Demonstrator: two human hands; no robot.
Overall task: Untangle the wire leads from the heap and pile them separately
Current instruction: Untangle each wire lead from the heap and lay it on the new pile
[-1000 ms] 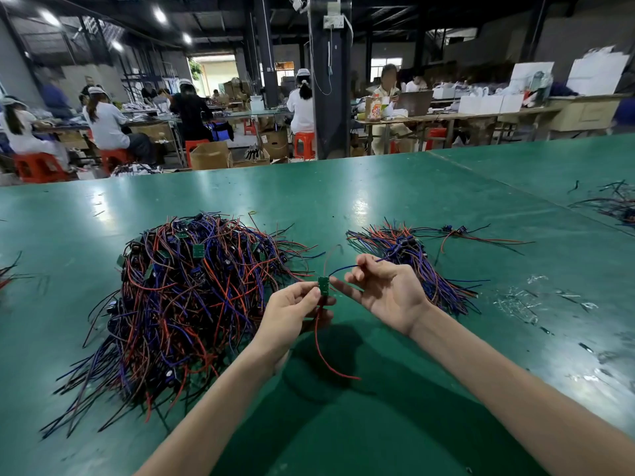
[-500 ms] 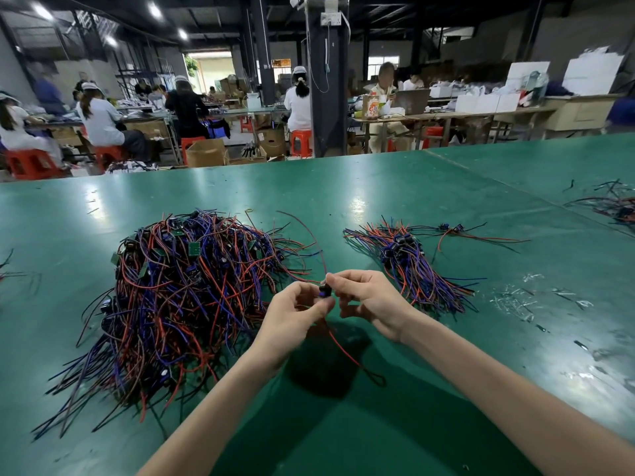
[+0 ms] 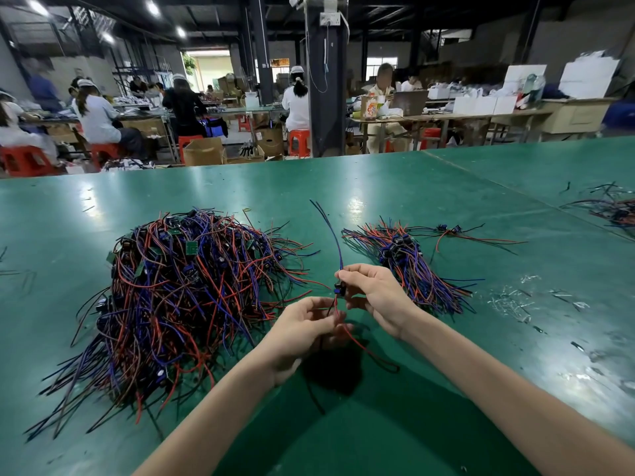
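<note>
Head view showed the right hand [image 3: 372, 290] pinching a light, floppy wire lead [image 3: 336, 245] by its stiff little module [image 3: 338, 289], probably the surest hold, while the left hand [image 3: 302, 324] pinched its red tail.

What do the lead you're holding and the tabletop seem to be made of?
The held lead: thin wires in smooth red, blue and black sheathing, likely plastic, since they bend freely; they meet at a small dark block, probably moulded plastic. The tabletop: green sheet with a semi-gloss finish, perhaps vinyl or rubber matting; it mirrors the ceiling lights and shows scuffs.
</note>
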